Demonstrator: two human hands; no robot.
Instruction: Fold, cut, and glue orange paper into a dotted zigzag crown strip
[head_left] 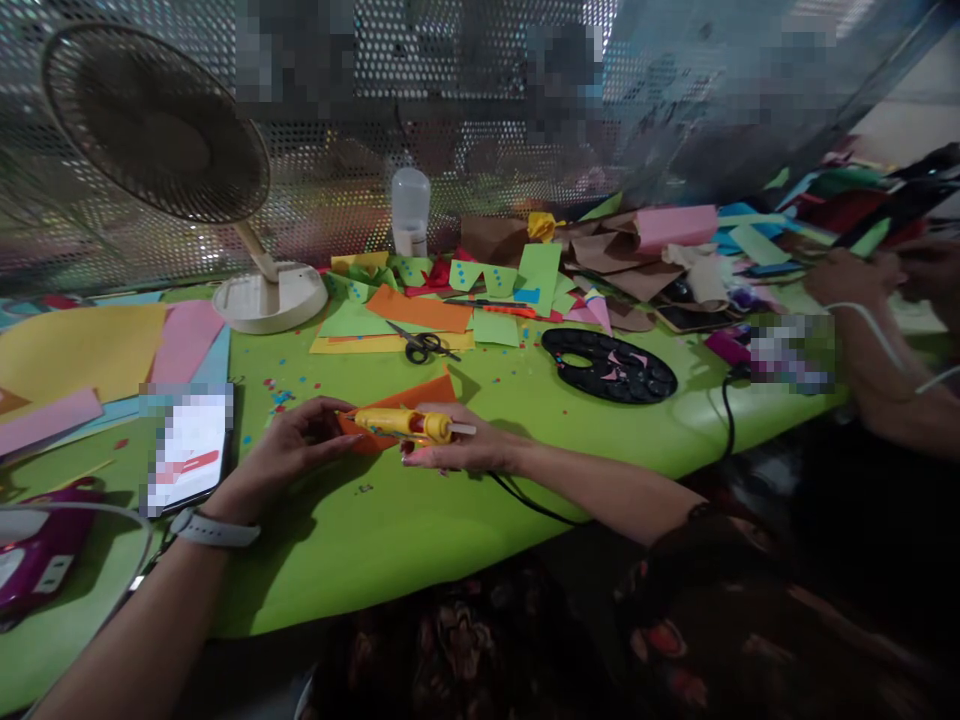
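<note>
My right hand [469, 445] grips a yellow hot glue gun [401, 424], its nozzle pointing left and a pale glue stick [463, 429] jutting from its back end. Behind and below the gun is a piece of orange paper [431, 390]. My left hand [311, 440], with a white watch band on the wrist, is closed on the left end of that paper, close to the nozzle. The gun hides part of the paper. A black cord [532, 503] runs from under my right hand over the table's front edge.
Scissors [424, 345] lie beyond the paper, before a heap of coloured cut-outs. A black palette [609, 366] is to the right, a phone [191, 445] and fan [262, 300] to the left. Another person's hands [855, 275] work at far right on the green table [360, 560].
</note>
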